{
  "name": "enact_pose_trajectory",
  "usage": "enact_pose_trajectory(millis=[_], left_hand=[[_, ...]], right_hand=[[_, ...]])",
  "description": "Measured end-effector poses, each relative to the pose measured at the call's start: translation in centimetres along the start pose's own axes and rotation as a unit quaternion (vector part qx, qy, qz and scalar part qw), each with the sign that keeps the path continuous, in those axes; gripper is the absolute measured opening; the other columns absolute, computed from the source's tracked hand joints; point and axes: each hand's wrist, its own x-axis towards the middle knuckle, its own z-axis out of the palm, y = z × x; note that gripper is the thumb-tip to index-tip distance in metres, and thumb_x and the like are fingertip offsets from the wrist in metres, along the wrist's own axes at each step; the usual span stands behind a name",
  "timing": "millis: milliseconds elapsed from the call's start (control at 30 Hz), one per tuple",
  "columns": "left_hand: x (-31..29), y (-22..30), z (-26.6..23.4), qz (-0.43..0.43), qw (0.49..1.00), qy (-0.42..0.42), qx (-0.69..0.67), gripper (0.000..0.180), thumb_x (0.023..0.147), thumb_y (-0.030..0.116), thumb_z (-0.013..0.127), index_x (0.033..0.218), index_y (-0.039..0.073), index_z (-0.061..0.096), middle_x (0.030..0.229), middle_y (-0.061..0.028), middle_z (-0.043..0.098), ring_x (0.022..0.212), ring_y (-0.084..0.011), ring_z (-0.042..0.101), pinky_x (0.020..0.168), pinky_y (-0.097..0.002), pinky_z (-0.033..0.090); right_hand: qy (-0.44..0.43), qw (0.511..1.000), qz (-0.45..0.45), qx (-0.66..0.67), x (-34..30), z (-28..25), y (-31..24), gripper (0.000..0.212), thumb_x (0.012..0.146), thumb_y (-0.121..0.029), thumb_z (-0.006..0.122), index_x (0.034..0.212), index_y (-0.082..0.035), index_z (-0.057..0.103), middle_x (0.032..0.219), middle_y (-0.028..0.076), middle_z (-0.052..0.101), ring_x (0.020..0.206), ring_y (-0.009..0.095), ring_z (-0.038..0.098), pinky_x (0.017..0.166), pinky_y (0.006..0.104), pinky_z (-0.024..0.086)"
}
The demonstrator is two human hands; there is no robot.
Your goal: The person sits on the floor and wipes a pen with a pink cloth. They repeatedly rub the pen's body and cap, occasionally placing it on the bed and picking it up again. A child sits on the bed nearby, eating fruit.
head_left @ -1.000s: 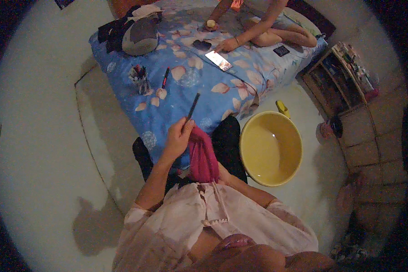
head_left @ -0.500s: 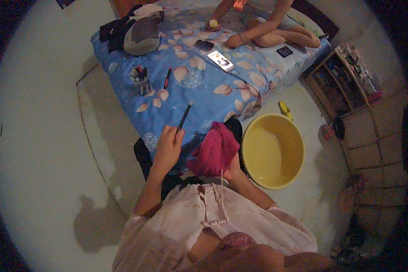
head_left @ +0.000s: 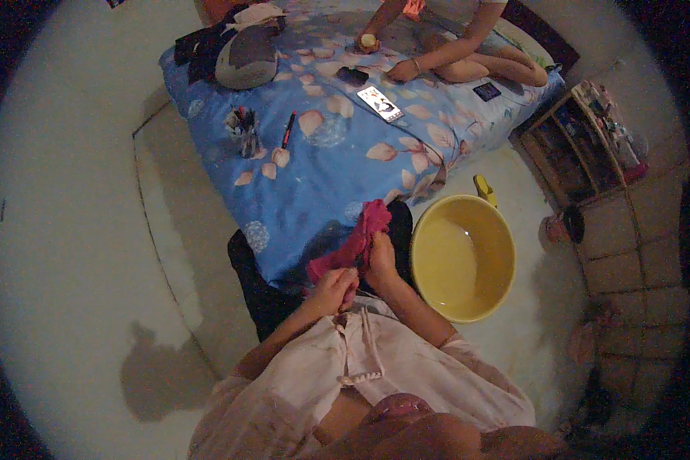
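Note:
A dark pink cloth (head_left: 351,249) is bunched in front of my lap at the near edge of the bed. My right hand (head_left: 380,261) is closed around its right side, and part of the cloth sticks out above the fingers. Closed as well, my left hand (head_left: 333,291) is at the near lower end, its fingers on the cloth and close to the right hand. The dark pen-like stick seen earlier in my left hand no longer shows; whether it is inside the cloth or the fingers I cannot tell.
A yellow basin (head_left: 464,261) stands on the floor to my right. On the blue floral bed (head_left: 284,207) are a cup of pens (head_left: 244,138), a red-and-black marker (head_left: 289,129), a lit phone (head_left: 379,104) and a pale cushion (head_left: 247,58). Another person's hand (head_left: 403,70) is at the far side.
My left hand has come down and right to the cloth, and the raised dark stick has gone from sight. The cloth is now narrower and bunched, with my right hand higher on it.

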Motion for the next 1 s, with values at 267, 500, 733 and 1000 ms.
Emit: enact_pose_trajectory(millis=[267,500,733,1000], left_hand=[[0.0,0.3,0.0,0.027,0.999,0.021,-0.04,0.036,0.099,0.033,0.038,0.079,0.005,0.049,0.054,-0.0013,0.045,0.042,-0.0105,0.04,0.04,-0.0259,0.031],[0.0,0.1,0.1,0.033,0.997,0.063,-0.003,0.033,0.098,0.031,0.04,0.079,0.005,0.049,0.054,-0.0005,0.044,0.043,-0.0099,0.039,0.041,-0.026,0.032],[1.0,-1.7,0.0,0.078,0.992,0.095,0.041,0.032,0.097,0.029,0.044,0.079,0.004,0.053,0.055,-0.0002,0.045,0.045,-0.0103,0.04,0.043,-0.0284,0.033],[0.0,0.5,-0.2,0.037,0.995,0.076,0.052,0.032,0.096,0.028,0.043,0.08,0.003,0.055,0.056,-0.0023,0.046,0.048,-0.0115,0.043,0.045,-0.0288,0.035]], right_hand=[[-0.118,0.991,0.066,-0.016,-3.3,1.3,-0.8,0.031,0.093,-0.029,0.04,0.11,-0.006,0.052,0.095,0.006,0.059,0.082,0.019,0.058,0.071,0.0354,0.049],[-0.083,0.996,0.019,-0.034,-3.4,2.1,-0.3,0.027,0.093,-0.027,0.039,0.098,-0.007,0.056,0.089,0.004,0.058,0.074,0.016,0.053,0.063,0.0321,0.044],[-0.088,0.991,-0.03,-0.1,-0.8,-1.0,1.1,0.029,0.093,-0.03,0.04,0.1,-0.007,0.056,0.091,0.005,0.058,0.08,0.016,0.054,0.071,0.0325,0.045],[-0.079,0.977,-0.072,-0.186,-2.4,-1.2,2.1,0.028,0.091,-0.026,0.04,0.097,-0.004,0.056,0.084,0.006,0.056,0.075,0.019,0.052,0.069,0.0353,0.044]])
